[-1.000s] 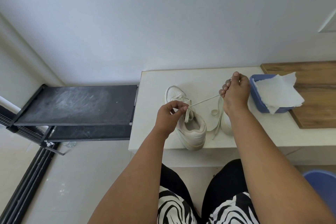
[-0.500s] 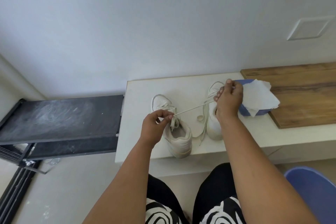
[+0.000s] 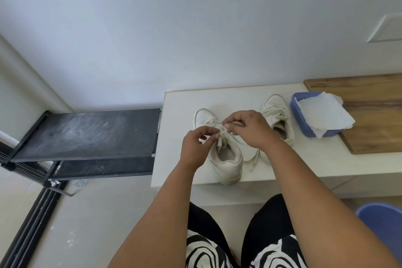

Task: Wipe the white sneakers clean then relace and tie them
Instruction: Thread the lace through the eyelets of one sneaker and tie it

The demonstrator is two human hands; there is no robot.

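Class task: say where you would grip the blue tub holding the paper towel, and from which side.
Judging by its pose, grip the blue tub by its near-left wall and rim. The paper towel drapes over the right side, and the second sneaker crowds the left.

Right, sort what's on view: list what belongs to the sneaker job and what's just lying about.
Job:
left sneaker
lace, pinched by left hand and right hand
right sneaker
wipe
blue tub

Lying about:
wooden board
black rack
blue bin
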